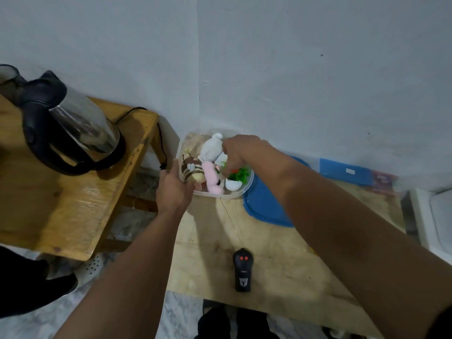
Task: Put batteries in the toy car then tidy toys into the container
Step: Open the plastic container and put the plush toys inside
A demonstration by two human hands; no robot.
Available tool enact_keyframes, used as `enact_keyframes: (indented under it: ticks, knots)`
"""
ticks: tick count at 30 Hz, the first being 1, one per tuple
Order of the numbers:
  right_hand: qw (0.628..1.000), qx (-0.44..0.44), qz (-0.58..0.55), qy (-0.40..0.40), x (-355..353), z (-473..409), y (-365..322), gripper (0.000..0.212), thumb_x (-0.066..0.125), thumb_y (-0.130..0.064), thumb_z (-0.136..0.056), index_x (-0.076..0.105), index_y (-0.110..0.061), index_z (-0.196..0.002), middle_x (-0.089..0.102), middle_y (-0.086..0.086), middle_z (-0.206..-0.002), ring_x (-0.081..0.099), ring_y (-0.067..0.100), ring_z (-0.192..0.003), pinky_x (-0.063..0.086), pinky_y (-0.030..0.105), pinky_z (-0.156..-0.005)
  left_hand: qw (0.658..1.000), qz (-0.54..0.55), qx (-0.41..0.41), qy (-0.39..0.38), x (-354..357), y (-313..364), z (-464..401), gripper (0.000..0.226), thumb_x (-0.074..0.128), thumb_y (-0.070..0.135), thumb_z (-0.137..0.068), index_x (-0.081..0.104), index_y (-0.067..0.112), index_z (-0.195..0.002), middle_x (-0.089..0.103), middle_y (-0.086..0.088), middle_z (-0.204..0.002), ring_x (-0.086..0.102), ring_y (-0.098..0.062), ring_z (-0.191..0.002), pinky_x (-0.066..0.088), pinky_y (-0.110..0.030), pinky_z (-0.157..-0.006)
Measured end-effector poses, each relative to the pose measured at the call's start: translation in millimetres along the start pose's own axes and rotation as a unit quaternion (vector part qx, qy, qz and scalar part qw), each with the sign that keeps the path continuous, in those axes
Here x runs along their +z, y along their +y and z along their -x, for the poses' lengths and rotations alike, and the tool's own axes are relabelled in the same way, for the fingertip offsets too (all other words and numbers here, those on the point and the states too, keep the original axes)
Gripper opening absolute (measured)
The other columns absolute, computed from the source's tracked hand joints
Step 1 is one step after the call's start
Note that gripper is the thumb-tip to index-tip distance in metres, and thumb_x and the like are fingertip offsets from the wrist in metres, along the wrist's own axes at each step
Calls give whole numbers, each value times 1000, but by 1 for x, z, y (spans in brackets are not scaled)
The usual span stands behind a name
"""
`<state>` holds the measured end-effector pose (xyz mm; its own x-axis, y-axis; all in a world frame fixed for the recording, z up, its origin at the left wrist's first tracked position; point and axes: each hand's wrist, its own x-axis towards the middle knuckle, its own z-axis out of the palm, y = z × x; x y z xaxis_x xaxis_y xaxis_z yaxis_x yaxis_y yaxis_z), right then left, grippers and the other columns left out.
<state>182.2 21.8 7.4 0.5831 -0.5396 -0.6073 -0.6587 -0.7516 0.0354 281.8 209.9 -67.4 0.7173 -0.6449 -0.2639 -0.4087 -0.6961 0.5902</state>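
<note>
Mid-frame, the left hand (pixel 175 184) steadies the container (pixel 241 192), fingers relaxed; the right hand (pixel 236 152) reaches among toys, grip unclear. Overstuffing may stop the blue lid (pixel 264 206) closing; the remote (pixel 242 270) waits lower down on the table (pixel 281 253).

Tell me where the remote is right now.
In the head view the black remote lies on the low wooden table, near its front edge and between the two forearms, well short of the toy container.
</note>
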Motion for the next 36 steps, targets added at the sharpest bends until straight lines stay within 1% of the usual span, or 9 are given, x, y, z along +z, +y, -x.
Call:
enact_keyframes:
  ticks: [6, 10, 13, 17, 21, 25, 27, 30, 36]
  knots:
    - [999, -23, -21, 14, 37, -2, 7, 39, 77, -27, -80, 64, -15, -115, 66, 5, -104, 64, 24, -92, 51, 33, -71, 1000, -6, 3, 0, -1, 3, 0, 78, 68, 34, -95, 31, 23, -163, 48, -19, -143, 54, -41, -127, 47, -48, -103]
    - [998, -39, -20, 36, 56, 0, 14, 42, 69, -32, -83, 60, -22, -122, 64, 3, -111, 60, 23, -93, 46, 32, -67, 1000, -10, 3, -2, 0, 2, 1, 78, 68, 34, -96, 30, 23, -163, 47, -19, -144, 54, -42, -127, 47, -48, -104]
    - [985, -16, -62, 157, 58, 17, 19, 55, 64, -46, -83, 51, -28, -134, 57, 5, -120, 57, 27, -102, 46, 36, -75, 1000, -13, 10, -8, -2, 0, 1, 78, 68, 34, -97, 30, 22, -164, 48, -21, -146, 54, -41, -128, 47, -49, -106]
    - [912, 28, -239, 331, 82, 70, 11, 19, 56, -35, -91, 58, -23, -106, 64, -1, -93, 60, 22, -81, 48, 36, -62, 999, 26, -6, -27, -3, -5, -3, 78, 71, 33, -95, 33, 23, -163, 52, -21, -148, 54, -40, -133, 49, -50, -108]
    - [943, 30, -238, 231, 132, 125, -7, 15, 53, -37, -91, 54, -22, -89, 63, -2, -76, 63, 26, -74, 48, 35, -58, 999, 25, -12, -45, -11, -3, -5, 76, 71, 28, -93, 37, 21, -161, 58, -20, -145, 58, -40, -130, 53, -52, -104]
    - [973, 69, -215, 47, 178, 151, -36, 61, 61, -59, -81, 43, -19, -123, 58, 6, -109, 59, 29, -96, 45, 37, -71, 998, 26, -21, -50, -15, 2, -5, 68, 69, 23, -91, 45, 24, -155, 63, -16, -137, 64, -39, -120, 57, -52, -95]
    - [971, 100, -218, -19, 198, 152, -52, 70, 69, -37, -84, 29, -18, -139, 50, 12, -126, 58, 32, -106, 43, 39, -73, 998, 24, -17, -49, -16, 3, -4, 68, 69, 24, -91, 45, 25, -155, 64, -16, -137, 64, -39, -120, 57, -51, -95]
    - [968, 123, -218, -19, 214, 151, -67, 69, 68, -6, -86, 29, -16, -143, 41, 15, -138, 57, 32, -112, 45, 39, -76, 998, 25, -13, -51, -14, 0, -7, 71, 71, 30, -89, 44, 27, -155, 63, -15, -137, 63, -39, -122, 56, -51, -97]
    - [971, 66, -229, -3, 173, 153, -52, 58, 73, -32, -80, 42, -22, -128, 42, 11, -131, 58, 34, -104, 49, 38, -75, 998, 35, 5, -46, -14, -2, -5, 68, 74, 32, -87, 49, 28, -150, 67, -14, -131, 64, -38, -119, 57, -52, -95]
